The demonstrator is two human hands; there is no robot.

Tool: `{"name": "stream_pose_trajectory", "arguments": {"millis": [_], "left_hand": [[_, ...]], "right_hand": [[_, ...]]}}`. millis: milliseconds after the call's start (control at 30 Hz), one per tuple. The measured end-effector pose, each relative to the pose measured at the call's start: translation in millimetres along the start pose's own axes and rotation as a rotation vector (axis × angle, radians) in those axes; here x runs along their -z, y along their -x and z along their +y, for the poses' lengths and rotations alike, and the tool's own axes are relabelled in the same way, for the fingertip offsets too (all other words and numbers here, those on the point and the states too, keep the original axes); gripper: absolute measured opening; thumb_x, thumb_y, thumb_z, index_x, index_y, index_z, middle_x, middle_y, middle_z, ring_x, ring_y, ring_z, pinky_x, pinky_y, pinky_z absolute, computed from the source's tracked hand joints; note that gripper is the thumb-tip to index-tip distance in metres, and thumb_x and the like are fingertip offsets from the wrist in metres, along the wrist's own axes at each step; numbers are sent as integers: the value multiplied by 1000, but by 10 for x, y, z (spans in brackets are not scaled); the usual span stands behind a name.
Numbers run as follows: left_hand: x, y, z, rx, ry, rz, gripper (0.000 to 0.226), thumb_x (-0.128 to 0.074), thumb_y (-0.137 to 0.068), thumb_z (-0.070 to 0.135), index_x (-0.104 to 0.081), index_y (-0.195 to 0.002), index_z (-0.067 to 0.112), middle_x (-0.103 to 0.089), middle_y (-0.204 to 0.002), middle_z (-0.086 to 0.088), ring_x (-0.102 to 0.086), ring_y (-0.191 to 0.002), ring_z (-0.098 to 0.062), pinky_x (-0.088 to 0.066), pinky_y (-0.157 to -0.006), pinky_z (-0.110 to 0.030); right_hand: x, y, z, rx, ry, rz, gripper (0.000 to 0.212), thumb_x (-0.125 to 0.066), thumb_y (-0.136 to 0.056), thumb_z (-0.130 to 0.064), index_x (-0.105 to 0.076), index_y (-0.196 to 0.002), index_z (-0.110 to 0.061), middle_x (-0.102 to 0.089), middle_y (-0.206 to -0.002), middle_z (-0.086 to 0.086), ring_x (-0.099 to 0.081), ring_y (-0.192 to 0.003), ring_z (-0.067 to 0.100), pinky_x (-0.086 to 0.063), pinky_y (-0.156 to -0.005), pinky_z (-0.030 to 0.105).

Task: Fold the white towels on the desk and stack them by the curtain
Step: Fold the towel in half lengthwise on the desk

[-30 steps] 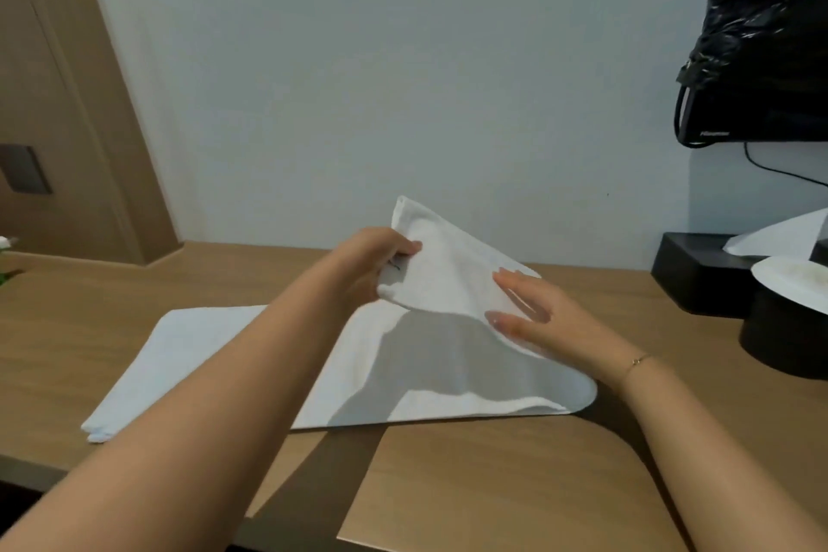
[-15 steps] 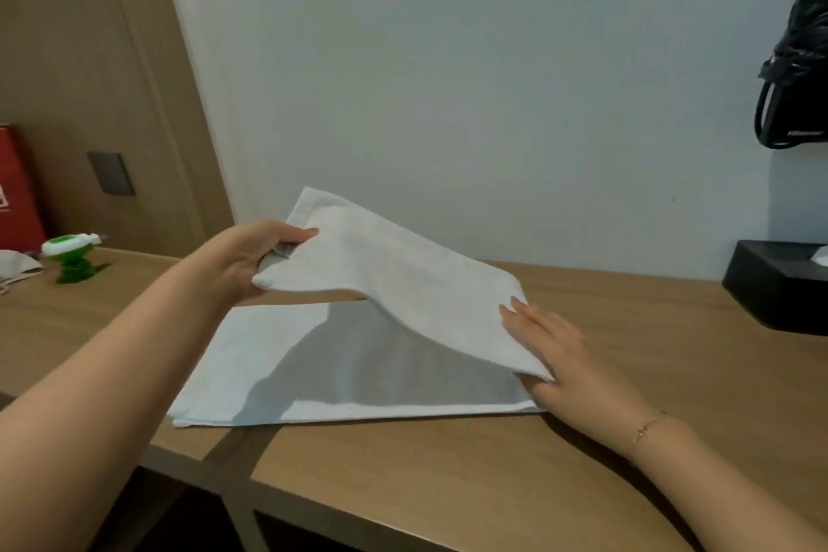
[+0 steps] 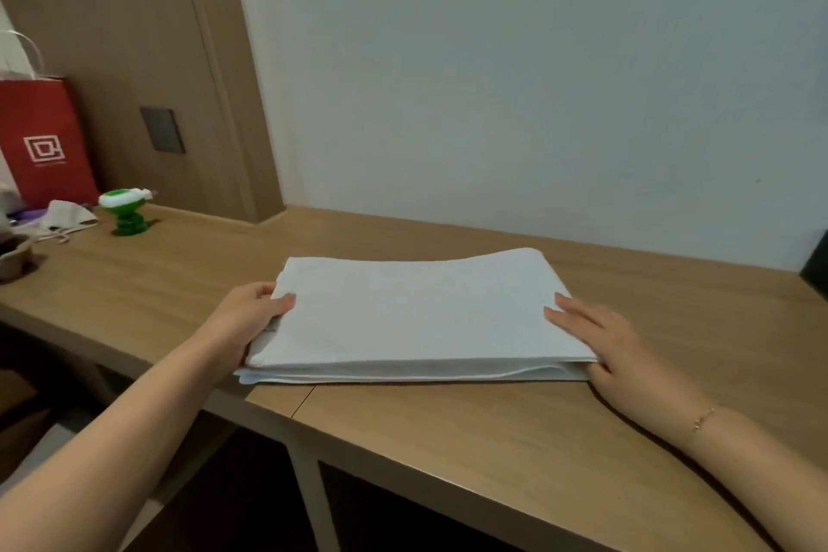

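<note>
Our left hand (image 3: pixel 251 318) grips the left end of the folded towel (image 3: pixel 416 314), thumb on top, fingers curled under. Our right hand (image 3: pixel 614 345) lies flat, fingers straight and together, on its right end. The towel lies on the desk (image 3: pixel 448 439), long axis left-right. A red bag (image 3: pixel 42 143) bears a white square logo; its small writing is unreadable.

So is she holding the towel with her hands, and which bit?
The left hand grips the folded white towel at its left edge, thumb on top. The right hand only rests flat on the right edge.

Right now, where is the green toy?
Head view, far left of the desk: the green toy stands between the red bag and the wall panel.
</note>
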State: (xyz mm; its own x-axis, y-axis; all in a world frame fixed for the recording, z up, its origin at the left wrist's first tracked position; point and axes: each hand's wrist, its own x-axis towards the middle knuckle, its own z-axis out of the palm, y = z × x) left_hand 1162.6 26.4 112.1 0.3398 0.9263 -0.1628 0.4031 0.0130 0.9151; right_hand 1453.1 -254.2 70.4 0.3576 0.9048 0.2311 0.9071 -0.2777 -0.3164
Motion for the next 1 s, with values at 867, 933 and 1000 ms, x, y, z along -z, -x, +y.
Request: {"name": "stream_pose_trajectory", "arguments": {"millis": [867, 933, 1000], "left_hand": [[72, 175, -128, -83, 53, 59, 33, -54, -100, 21, -54, -131, 8, -67, -108, -9, -64, -85, -21, -48, -66, -32], [53, 202, -167, -52, 22, 25, 28, -52, -100, 22, -55, -126, 9, -68, -102, -7, -65, -85, -22, -51, -69, -34], [37, 221, -222, -34, 6, 11, 26, -53, -100, 23, -55, -122, 10, -68, -101, -5, -66, -88, -24, -54, -77, -39]], "right_hand": [[-12, 34, 81, 6, -91, 161, 51, -58, -92, -13, -48, -140, -26, -40, -143, -12, -37, -133, 15, -29, -107, 31], [-2, 24, 103, -15, -113, 179, 49, -53, -94, -13, -48, -141, -23, -41, -141, -15, -40, -132, 15, -31, -108, 32], [2, 22, 131, -33, -113, 176, 48, -50, -94, -8, -48, -141, -18, -42, -141, -13, -42, -132, 17, -30, -107, 29]]}}
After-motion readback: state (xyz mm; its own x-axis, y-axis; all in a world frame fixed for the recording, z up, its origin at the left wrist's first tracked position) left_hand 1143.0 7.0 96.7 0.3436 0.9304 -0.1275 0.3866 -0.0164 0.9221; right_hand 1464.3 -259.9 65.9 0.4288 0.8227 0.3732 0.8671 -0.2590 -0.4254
